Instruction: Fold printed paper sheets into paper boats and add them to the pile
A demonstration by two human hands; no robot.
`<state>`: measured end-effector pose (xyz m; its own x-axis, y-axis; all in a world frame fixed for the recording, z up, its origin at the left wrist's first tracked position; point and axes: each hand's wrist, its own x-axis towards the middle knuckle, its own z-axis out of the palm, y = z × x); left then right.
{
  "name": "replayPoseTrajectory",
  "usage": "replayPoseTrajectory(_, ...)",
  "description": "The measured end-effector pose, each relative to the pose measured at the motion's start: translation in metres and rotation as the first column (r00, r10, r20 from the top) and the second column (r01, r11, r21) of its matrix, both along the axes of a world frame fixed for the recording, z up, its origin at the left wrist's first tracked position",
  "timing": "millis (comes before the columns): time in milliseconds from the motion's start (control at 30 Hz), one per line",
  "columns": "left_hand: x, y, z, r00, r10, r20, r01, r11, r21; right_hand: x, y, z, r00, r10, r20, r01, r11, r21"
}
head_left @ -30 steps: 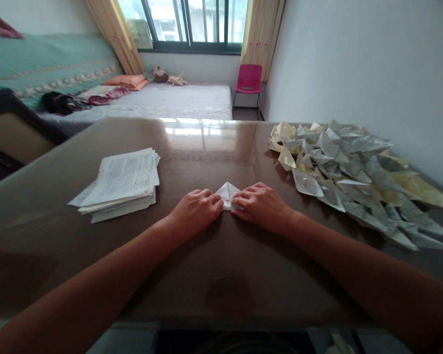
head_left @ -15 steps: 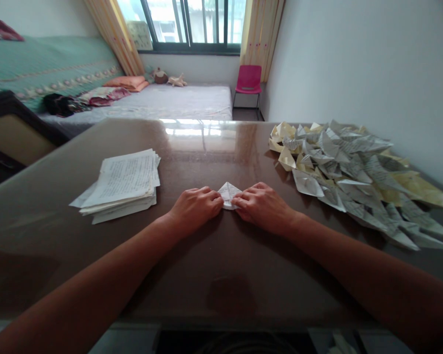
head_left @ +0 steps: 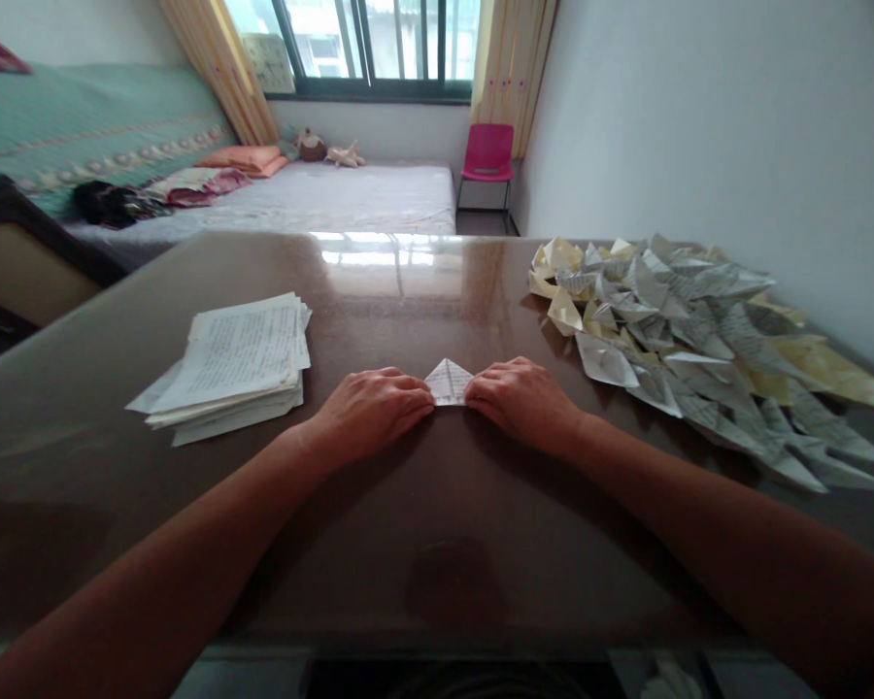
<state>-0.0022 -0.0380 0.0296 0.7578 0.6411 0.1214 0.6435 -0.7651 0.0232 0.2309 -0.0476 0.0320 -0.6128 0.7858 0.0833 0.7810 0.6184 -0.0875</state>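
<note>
A small folded paper (head_left: 448, 382) with writing on it lies on the brown table, its point away from me and a straight edge towards me. My left hand (head_left: 376, 409) is closed on its left corner, fingers together. On the right corner, my right hand (head_left: 519, 402) is closed in the same way. The fingertips cover both corners, while the middle of the triangle with its centre crease shows between them.
A stack of written sheets (head_left: 239, 364) lies left on the glossy table (head_left: 364, 544). To the right, by the wall, is a heap of folded paper boats (head_left: 670, 320). Beyond the table are a bed (head_left: 379, 194) and a pink chair (head_left: 487, 153).
My hands have moved apart a little along the paper to its two corners. Its near edge, loose and curved before, is now straight and flat. The view has shifted slightly.
</note>
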Motion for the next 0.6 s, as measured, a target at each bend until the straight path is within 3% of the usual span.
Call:
replayPoseTrajectory(233,0.003,-0.001,-0.001,0.999,0.035,-0.009,-0.035,0.999,0.016,0.008,0.009,-0.013,0.977,-0.062,-0.203,0.048,0.996,-0.074)
replayPoseTrajectory(433,0.008,-0.004,-0.002,0.996,0.068,-0.051,-0.065,0.996,0.058,0.009,0.014,-0.020,0.950,-0.150,-0.275,0.118,0.984,-0.130)
replayPoseTrajectory(600,0.009,-0.007,0.002,0.996,0.058,-0.069,-0.054,0.997,0.053,0.010,0.012,-0.016,0.963,-0.010,-0.270,-0.018,0.995,-0.101)
